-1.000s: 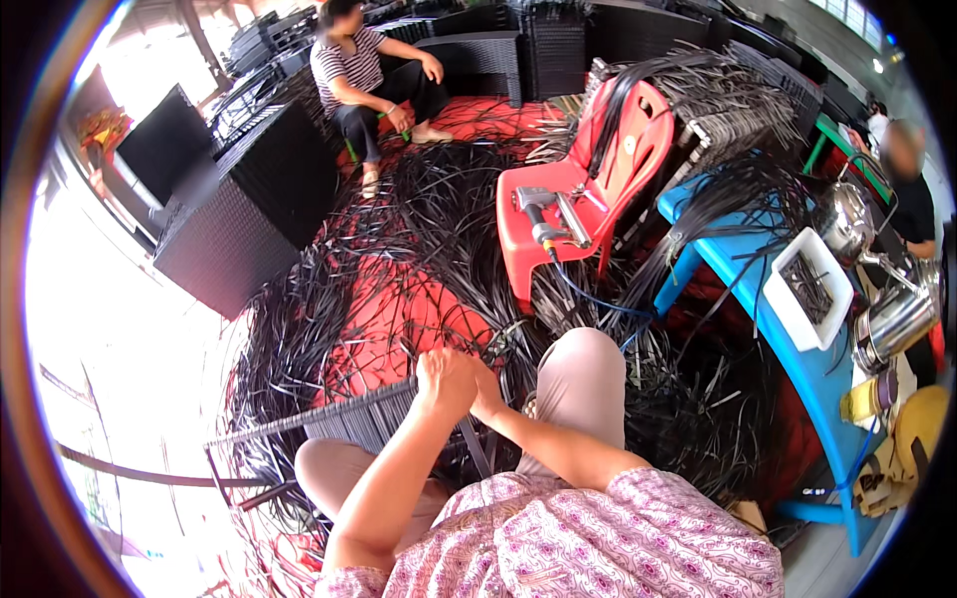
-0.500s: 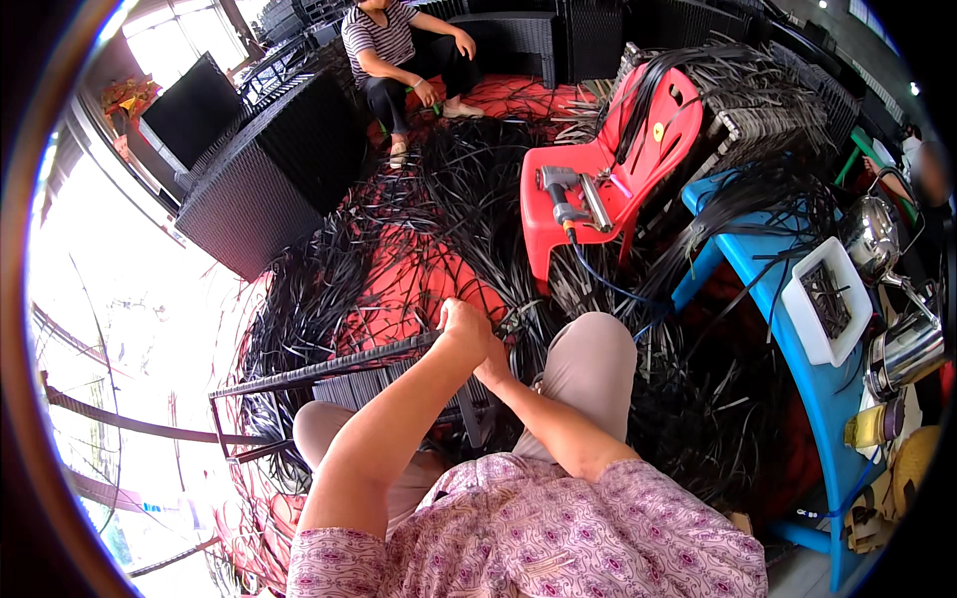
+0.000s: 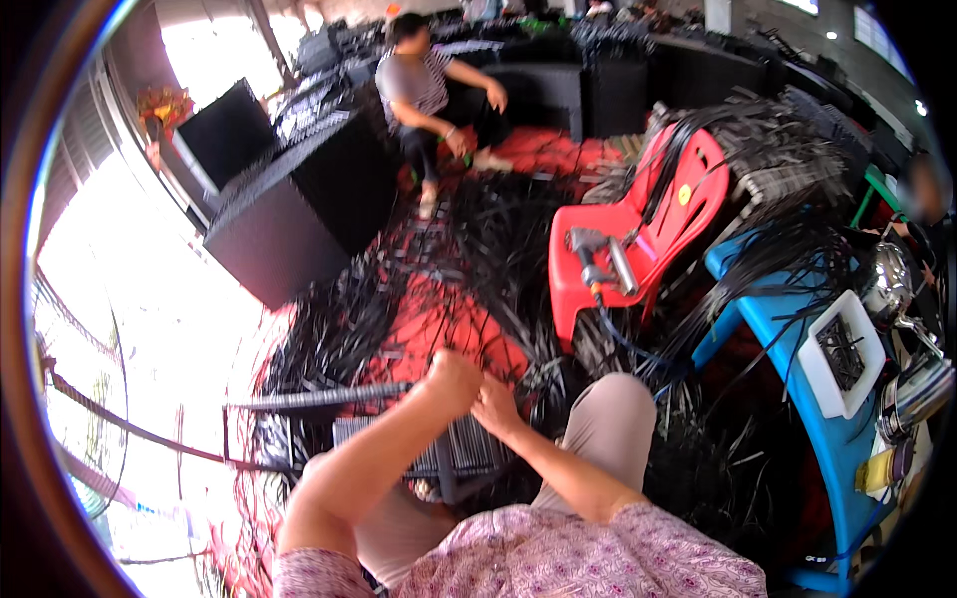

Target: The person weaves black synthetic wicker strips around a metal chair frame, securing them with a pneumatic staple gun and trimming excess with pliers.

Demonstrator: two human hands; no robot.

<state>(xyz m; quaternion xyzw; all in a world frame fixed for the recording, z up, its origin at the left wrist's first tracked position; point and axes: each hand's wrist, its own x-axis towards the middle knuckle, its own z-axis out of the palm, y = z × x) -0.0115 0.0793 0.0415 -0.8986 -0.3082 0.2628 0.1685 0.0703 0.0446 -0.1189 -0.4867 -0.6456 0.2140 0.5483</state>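
Observation:
My left hand [image 3: 454,381] and my right hand [image 3: 495,406] meet close together over a small woven black panel on a metal frame [image 3: 461,450] that rests across my knees. Both hands are closed around thin black wicker strands [image 3: 518,384] at the panel's top edge. A long dark rod [image 3: 319,399] of the frame sticks out to the left from under my left hand. Exactly which strand each hand pinches is hidden by the fingers.
Loose black strands [image 3: 498,259] cover a red floor mat [image 3: 439,324]. A red plastic chair [image 3: 638,249] holds a grey air tool [image 3: 598,264]. A blue table [image 3: 797,329] with a white tray [image 3: 842,354] stands right. Black woven boxes [image 3: 299,209] and a seated person [image 3: 424,90] are behind.
My head has tilted, shifting the whole scene down and right. My hands have stayed together on the strands at the panel's edge, moving only slightly.

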